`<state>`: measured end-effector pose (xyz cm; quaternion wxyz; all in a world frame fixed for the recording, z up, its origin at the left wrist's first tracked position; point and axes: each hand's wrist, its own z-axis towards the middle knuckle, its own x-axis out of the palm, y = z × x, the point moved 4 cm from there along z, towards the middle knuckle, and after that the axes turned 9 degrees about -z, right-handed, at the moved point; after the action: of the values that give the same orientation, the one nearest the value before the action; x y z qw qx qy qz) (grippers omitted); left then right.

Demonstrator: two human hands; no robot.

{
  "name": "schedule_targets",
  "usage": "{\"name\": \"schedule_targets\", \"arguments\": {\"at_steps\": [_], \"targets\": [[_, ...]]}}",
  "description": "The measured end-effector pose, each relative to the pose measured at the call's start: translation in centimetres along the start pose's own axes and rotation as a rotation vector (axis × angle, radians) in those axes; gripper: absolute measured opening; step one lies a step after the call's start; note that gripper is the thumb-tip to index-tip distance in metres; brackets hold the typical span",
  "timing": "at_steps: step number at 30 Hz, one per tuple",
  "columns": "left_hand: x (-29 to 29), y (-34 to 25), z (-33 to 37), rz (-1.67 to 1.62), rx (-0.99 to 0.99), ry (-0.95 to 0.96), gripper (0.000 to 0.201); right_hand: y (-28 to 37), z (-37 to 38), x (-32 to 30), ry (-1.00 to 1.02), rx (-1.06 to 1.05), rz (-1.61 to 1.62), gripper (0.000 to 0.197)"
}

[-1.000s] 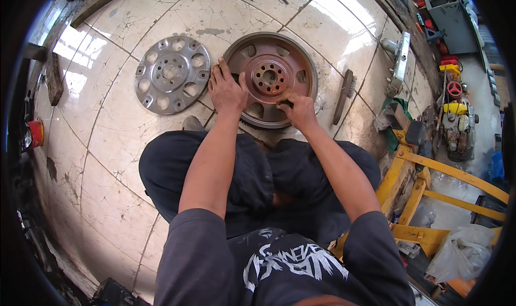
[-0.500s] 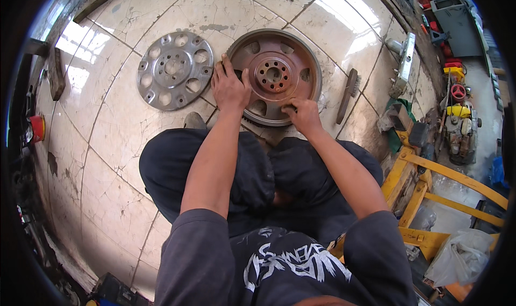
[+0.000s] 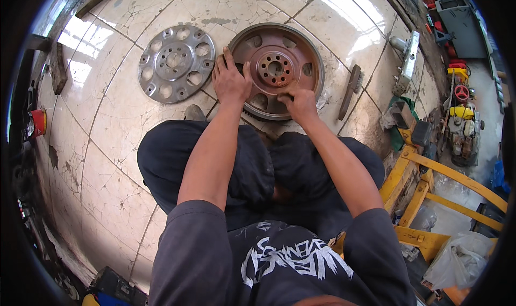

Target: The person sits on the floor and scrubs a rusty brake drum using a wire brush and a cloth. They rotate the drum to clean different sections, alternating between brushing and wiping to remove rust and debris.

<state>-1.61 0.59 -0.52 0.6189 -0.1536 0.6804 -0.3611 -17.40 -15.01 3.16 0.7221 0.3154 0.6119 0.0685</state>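
A rust-brown flywheel (image 3: 293, 85) with a toothed rim and a ring of bolt holes lies flat on the tiles. My left hand (image 3: 232, 84) rests on its left edge, fingers stretched out and thumb apart. On the near face of the flywheel, just below the bolt holes, is my right hand (image 3: 301, 106), its fingers curled and pressed together. Whatever those fingers may hold is hidden. To the left, a bare silver metal disc (image 3: 159, 64) with round holes lies flat, close to my left fingertips.
A wire brush (image 3: 350, 92) with a wooden handle lies right of the flywheel. Farther right are a silver metal part (image 3: 407, 64), a yellow metal frame (image 3: 416, 198) and a small engine-like machine (image 3: 463, 128). A wooden block (image 3: 58, 69) sits at far left.
My right hand has slid slightly left and inward across the flywheel's face. My left hand keeps its place on the edge. The whole view has shifted a little.
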Motion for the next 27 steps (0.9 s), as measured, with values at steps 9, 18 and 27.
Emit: {"name": "schedule_targets", "arguments": {"at_steps": [9, 18, 27], "targets": [[0.4, -0.4, -0.4, -0.013, -0.001, 0.006, 0.08, -0.4, 0.9, 0.3, -0.062, -0.103, 0.018, 0.019], [1.3, 0.8, 0.7, -0.026, 0.045, 0.019, 0.069, -0.5, 1.3, 0.6, -0.059, -0.09, -0.061, 0.018], [0.4, 1.3, 5.3, -0.117, 0.189, 0.044, 0.063, 0.4, -1.0, -1.6, -0.047, -0.004, -0.139, 0.022]]}}
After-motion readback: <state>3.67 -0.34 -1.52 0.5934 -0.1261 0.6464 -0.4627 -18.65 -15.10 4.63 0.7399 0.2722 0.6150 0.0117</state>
